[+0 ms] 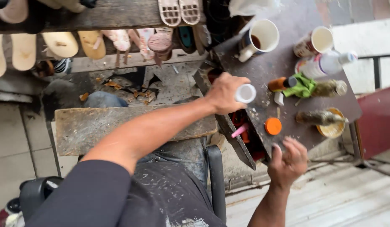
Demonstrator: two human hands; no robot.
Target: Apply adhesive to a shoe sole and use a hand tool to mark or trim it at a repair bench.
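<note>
Head view looked straight down on a seated person at a dark worktop (pixel 287 25), and the left hand (pixel 223 93) was wrapped around a small white bottle (pixel 246 93), mouth up and uncapped, held over the near edge of the worktop above an open tool box (pixel 245 134). An orange cap (pixel 273 126) lay loose on the worktop just beside it, and the right hand (pixel 289 162) hovered at the worktop's edge just past that cap, fingers spread and curled, holding nothing. So, by my reading, the opening was done and the bottle's use or recapping was left. As for containers: a white mug (pixel 262 37) stood at the far side with a dark residue inside, a second white cup (pixel 317 41) stood beside it, its contents impossible to tell, and a clear plastic bottle (pixel 325 64) lay tipped on its side. An orange bottle with a black cap (pixel 282 83) lay against a green rag (pixel 302 87), two grimy glass bottles (pixel 319 117) lay near a yellow lid (pixel 332 129), and sandals (pixel 62 44) lined the shelf beyond.
</note>
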